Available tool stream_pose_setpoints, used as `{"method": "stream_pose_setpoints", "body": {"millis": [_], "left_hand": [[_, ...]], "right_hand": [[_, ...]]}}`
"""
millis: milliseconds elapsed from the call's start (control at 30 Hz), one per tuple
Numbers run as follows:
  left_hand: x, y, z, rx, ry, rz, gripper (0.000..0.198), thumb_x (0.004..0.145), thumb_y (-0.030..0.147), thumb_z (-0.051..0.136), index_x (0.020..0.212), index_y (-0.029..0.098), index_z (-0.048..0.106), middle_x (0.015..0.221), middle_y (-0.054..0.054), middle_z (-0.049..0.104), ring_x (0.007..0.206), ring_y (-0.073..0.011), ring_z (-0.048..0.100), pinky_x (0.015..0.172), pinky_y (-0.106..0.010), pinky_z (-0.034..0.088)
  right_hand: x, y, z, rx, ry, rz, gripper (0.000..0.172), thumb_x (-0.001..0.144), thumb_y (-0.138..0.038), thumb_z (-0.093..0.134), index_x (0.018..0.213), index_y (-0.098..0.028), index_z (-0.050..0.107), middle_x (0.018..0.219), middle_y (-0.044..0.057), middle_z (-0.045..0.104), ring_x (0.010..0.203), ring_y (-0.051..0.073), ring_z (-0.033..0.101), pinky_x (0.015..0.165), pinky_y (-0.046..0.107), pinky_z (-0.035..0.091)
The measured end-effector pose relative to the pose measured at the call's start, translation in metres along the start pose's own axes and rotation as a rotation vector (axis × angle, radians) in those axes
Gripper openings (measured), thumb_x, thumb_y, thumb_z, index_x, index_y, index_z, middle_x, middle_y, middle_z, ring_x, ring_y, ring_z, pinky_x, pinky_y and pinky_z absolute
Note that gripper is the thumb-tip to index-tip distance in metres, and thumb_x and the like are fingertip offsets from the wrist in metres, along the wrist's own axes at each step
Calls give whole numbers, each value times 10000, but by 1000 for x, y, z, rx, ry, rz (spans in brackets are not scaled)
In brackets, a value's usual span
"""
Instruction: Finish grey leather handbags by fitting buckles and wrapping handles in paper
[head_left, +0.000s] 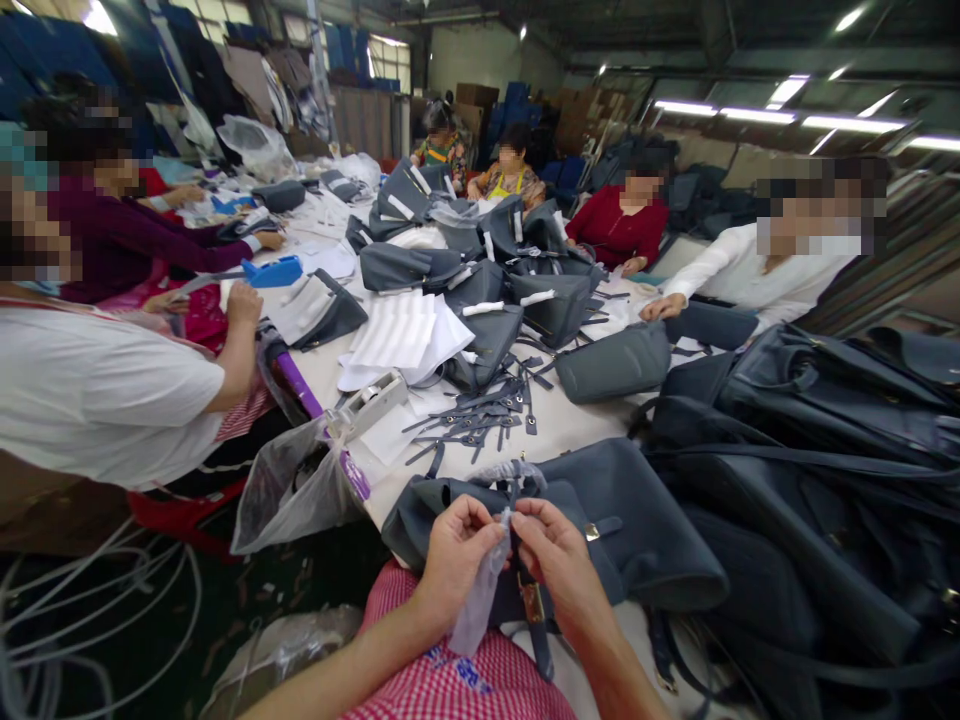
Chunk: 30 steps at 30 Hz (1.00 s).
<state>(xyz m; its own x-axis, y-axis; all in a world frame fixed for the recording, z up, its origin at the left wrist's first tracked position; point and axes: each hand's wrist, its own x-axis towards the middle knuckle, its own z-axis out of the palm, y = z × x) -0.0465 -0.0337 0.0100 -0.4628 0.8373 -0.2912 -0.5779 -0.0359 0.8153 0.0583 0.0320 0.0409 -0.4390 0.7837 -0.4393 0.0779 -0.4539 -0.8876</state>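
My left hand (454,553) and my right hand (556,556) meet over my lap, both with fingers pinched. Between them runs a strip of clear plastic wrap (480,600) that hangs down below my left fingers, and a dark strap with a gold buckle (531,600) drops beneath my right hand. A grey-blue handbag (622,520) lies at the table's near edge just behind my hands, its handle wrapped in crinkled plastic (510,472).
Several loose grey straps (480,420) lie on the white table (570,420), with white paper sheets (397,335), a tape dispenser (371,395) and more grey bags (615,362). A heap of dark bags (825,480) is at right. A plastic bag (289,490) hangs at left. Several people sit around.
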Motion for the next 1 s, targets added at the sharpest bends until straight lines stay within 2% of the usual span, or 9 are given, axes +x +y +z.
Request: {"method": "stream_pose_setpoints", "body": {"millis": [100, 200, 367, 433, 600, 733, 833, 900, 1000], "left_hand": [[0, -2, -2, -1, -5, 14, 353, 630, 301, 813, 673, 175, 487, 602, 60, 526, 498, -78, 513, 501, -218, 476], [0, -4, -4, 1, -8, 14, 365, 621, 282, 826, 672, 174, 481, 622, 51, 540, 525, -77, 516, 509, -204, 445], [-1, -4, -4, -46, -50, -64, 385, 627, 306, 832, 685, 181, 473, 553, 73, 520, 467, -84, 515, 489, -215, 444], [-3, -2, -4, -92, -88, -98, 385, 627, 306, 837, 692, 180, 479, 567, 65, 546, 475, -98, 549, 514, -233, 472], [-5, 3, -4, -181, -144, -162, 355, 603, 262, 841, 750, 167, 532, 648, 30, 627, 540, -115, 613, 596, -250, 504], [-5, 4, -5, -152, -139, -135, 331, 627, 261, 826, 759, 166, 537, 705, 15, 646, 569, -114, 619, 625, -255, 513], [-4, 5, -6, -79, -120, -115, 320, 625, 269, 817, 732, 171, 531, 664, 36, 603, 579, -123, 613, 620, -253, 505], [-5, 6, -7, -14, -111, -105, 299, 625, 265, 808, 717, 170, 540, 640, 43, 574, 583, -116, 590, 597, -228, 472], [-8, 6, -11, 74, -137, -140, 295, 631, 304, 809, 724, 164, 568, 630, 42, 558, 550, -86, 515, 525, -186, 381]], "right_hand": [[5, 2, 2, 139, -88, 47, 499, 609, -517, 806, 894, -188, 563, 525, -94, 491, 405, 20, 188, 390, 175, 131], [8, 2, 2, 224, -151, 87, 481, 603, -462, 832, 908, -185, 582, 672, -39, 611, 411, 8, 197, 381, 169, 159], [10, 3, 3, 343, -229, 99, 509, 633, -543, 804, 969, -220, 599, 655, -85, 545, 393, 10, 225, 390, 174, 311], [11, 3, 3, 307, -231, 81, 533, 581, -492, 857, 965, -232, 593, 594, -109, 499, 377, 21, 277, 389, 185, 347], [12, 6, -3, 248, -227, 78, 534, 565, -409, 882, 992, -225, 620, 785, -3, 694, 495, 94, 528, 477, 239, 450], [11, 12, -16, 193, -270, 36, 525, 635, -389, 834, 1095, -238, 631, 967, 56, 739, 535, 99, 545, 529, 258, 466], [12, 13, -29, -1, -131, -88, 503, 709, -442, 754, 1145, -225, 628, 1037, 87, 732, 452, 69, 430, 460, 252, 402], [17, 11, -39, -203, 70, -253, 429, 769, -455, 671, 1111, -197, 642, 1035, 105, 728, 521, 117, 503, 511, 287, 444], [33, 4, -50, -555, 227, -513, 444, 789, -343, 603, 1202, -182, 626, 1224, 130, 665, 977, 259, 636, 844, 387, 510]]}}
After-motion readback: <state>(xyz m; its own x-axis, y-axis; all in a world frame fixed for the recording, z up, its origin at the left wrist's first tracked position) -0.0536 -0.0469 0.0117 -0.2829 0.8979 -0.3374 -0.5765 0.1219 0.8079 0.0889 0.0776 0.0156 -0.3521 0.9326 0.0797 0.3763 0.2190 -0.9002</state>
